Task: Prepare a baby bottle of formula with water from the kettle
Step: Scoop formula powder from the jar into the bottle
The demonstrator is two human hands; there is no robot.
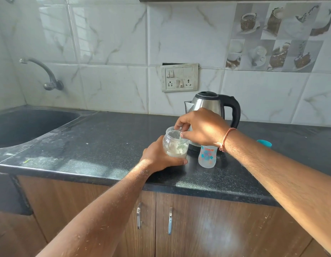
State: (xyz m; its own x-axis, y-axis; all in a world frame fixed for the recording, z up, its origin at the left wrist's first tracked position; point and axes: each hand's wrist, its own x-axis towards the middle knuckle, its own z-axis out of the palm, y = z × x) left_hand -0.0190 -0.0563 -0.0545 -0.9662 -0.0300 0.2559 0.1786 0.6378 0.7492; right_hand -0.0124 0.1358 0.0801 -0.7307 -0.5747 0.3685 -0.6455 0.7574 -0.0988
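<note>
We steady the tilted clear plastic formula jar (175, 143) with left hand (161, 158) wrapped round it, right hand (201, 127) pinching what looks like a scoop inside, upright printed baby bottle (207, 156) just right of it.

Hands: I counted two, left (162, 157) and right (201, 127).
Jars: one jar (175, 143), with white powder inside.
Bottles: I saw one bottle (207, 156).
Kettles: one kettle (213, 104).
Caps: one teal cap (264, 143), partly hidden by my right arm.
Taps: one tap (44, 73).
Sinks: one sink (27, 125).
Switchboards: I counted one switchboard (179, 77).
Sockets: two on that board.
Door handles: I saw two, a left handle (139, 217) and a right handle (170, 220).
Wrist threads: one thread (226, 139).
</note>
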